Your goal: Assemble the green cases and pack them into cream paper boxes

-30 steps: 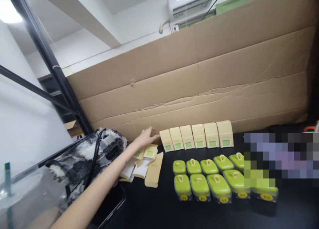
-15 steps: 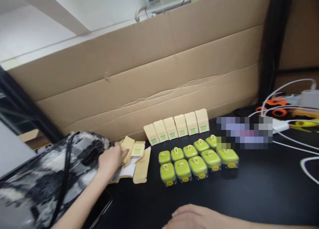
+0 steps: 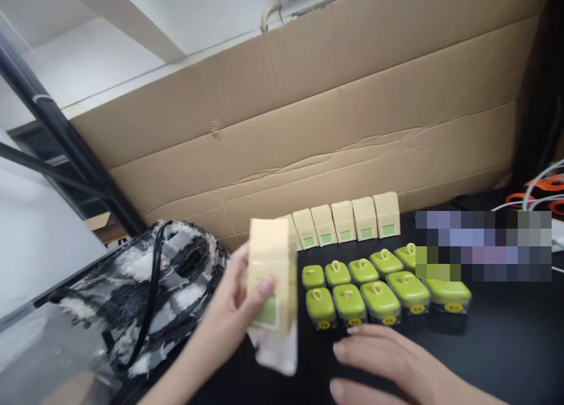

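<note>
Carton (image 3: 272, 275) gripped in left hand (image 3: 229, 317); right hand (image 3: 388, 364) open, empty; ten green cases (image 3: 379, 284).

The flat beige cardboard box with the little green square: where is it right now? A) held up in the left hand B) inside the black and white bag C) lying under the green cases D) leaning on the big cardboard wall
A: the left hand has its grip around the flat beige cardboard box, lifted above the black table, thumb on its front, clear of the green-lidded cases.
</note>
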`<action>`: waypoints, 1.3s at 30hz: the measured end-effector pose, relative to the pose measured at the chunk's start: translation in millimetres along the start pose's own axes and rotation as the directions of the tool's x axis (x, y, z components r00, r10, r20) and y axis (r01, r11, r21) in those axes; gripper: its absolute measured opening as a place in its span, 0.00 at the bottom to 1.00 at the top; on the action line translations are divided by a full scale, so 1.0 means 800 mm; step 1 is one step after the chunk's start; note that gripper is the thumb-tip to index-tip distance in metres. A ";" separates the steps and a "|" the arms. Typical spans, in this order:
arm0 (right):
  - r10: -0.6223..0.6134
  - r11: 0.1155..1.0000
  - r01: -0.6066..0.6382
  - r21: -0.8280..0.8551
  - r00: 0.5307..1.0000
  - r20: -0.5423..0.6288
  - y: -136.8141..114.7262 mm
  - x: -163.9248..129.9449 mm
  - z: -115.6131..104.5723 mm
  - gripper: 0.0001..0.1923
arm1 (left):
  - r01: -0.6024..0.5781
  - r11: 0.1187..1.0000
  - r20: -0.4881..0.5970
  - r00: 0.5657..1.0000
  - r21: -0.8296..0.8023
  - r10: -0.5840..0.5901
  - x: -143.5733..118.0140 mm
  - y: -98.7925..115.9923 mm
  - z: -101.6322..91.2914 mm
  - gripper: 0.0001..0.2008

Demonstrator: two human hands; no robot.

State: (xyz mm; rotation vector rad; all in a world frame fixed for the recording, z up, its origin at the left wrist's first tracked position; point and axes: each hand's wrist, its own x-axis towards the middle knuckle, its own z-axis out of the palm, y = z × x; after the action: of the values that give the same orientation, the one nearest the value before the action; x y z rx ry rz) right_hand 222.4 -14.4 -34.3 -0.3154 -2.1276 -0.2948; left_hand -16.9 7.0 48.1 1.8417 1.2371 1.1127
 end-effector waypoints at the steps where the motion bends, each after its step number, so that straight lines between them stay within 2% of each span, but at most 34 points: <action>1: 0.017 0.999 -0.019 -0.051 0.999 -0.032 0.000 -0.001 0.002 0.13 | 0.039 0.993 0.060 0.998 -0.108 -0.033 -0.008 -0.005 0.016 0.30; 3: 0.013 0.993 -0.019 -0.113 0.999 -0.050 -0.002 -0.002 0.003 0.13 | 0.137 0.950 0.179 0.980 -0.279 -0.089 -0.022 -0.018 0.040 0.29; 5: -0.021 0.991 0.016 -0.132 0.999 -0.043 -0.003 -0.001 0.001 0.13 | 0.213 0.882 0.302 0.949 -0.421 -0.086 -0.034 -0.034 0.051 0.31; 7: -0.040 0.988 0.037 -0.147 0.999 -0.012 -0.003 0.001 -0.001 0.11 | 0.218 0.807 0.393 0.919 -0.548 0.018 -0.043 -0.050 0.052 0.39; 9: -0.023 0.986 0.025 -0.168 1.000 0.013 -0.003 0.000 -0.001 0.09 | 0.150 0.749 0.441 0.874 -0.645 0.205 -0.051 -0.062 0.047 0.44; 11: 0.000 0.985 0.003 -0.175 1.000 0.015 -0.002 -0.004 0.000 0.09 | 0.091 0.749 0.475 0.821 -0.656 0.316 -0.057 -0.069 0.044 0.40; 12: 0.012 0.985 -0.008 -0.174 1.000 0.024 -0.001 -0.007 0.001 0.10 | 0.082 0.766 0.489 0.811 -0.637 0.320 -0.059 -0.072 0.044 0.36; 13: 0.018 0.985 -0.011 -0.173 0.999 0.039 -0.001 -0.010 0.003 0.11 | 0.088 0.786 0.492 0.820 -0.612 0.292 -0.061 -0.074 0.045 0.31; 15: 0.022 0.984 -0.006 -0.177 0.996 0.090 -0.002 -0.014 0.006 0.12 | 0.111 0.799 0.441 0.874 -0.592 0.206 -0.063 -0.079 0.050 0.22; 18: 0.030 0.985 -0.010 -0.169 0.993 0.115 -0.004 -0.017 0.010 0.15 | 0.133 0.769 0.358 0.924 -0.625 0.131 -0.067 -0.087 0.061 0.18; 21: 0.084 0.983 -0.069 -0.169 0.993 0.081 -0.007 -0.016 0.013 0.16 | 0.173 0.730 0.353 0.930 -0.661 0.099 -0.071 -0.090 0.066 0.19; 23: 0.118 0.984 -0.108 -0.141 0.991 0.064 -0.011 -0.016 0.014 0.11 | 0.184 0.715 0.341 0.937 -0.674 0.080 -0.073 -0.086 0.065 0.18; 25: 0.096 0.992 -0.089 -0.086 0.992 0.076 -0.016 -0.015 0.015 0.08 | 0.202 0.720 0.346 0.937 -0.664 0.057 -0.074 -0.079 0.061 0.16; 27: 0.052 0.997 -0.046 -0.055 0.993 0.107 -0.023 -0.012 0.016 0.09 | 0.234 0.725 0.388 0.920 -0.648 0.050 -0.074 -0.073 0.059 0.17; 29: 0.070 0.995 -0.065 -0.070 0.995 0.066 -0.028 -0.009 0.017 0.09 | 0.255 0.729 0.411 0.911 -0.635 0.040 -0.074 -0.071 0.058 0.18; 32: 0.147 0.984 -0.147 -0.102 0.989 -0.005 -0.031 -0.010 0.016 0.09 | 0.242 0.739 0.389 0.921 -0.629 0.029 -0.074 -0.073 0.061 0.17; 39: 0.245 0.961 -0.226 -0.157 0.963 0.113 -0.022 -0.031 0.015 0.14 | 0.269 0.727 0.420 0.907 -0.631 0.029 -0.076 -0.076 0.061 0.15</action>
State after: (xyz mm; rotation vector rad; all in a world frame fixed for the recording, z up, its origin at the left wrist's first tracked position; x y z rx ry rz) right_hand 220.3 -29.8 -63.0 -0.6845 -2.1751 -0.2934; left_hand -7.9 -31.6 -42.4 1.2930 0.5704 0.8784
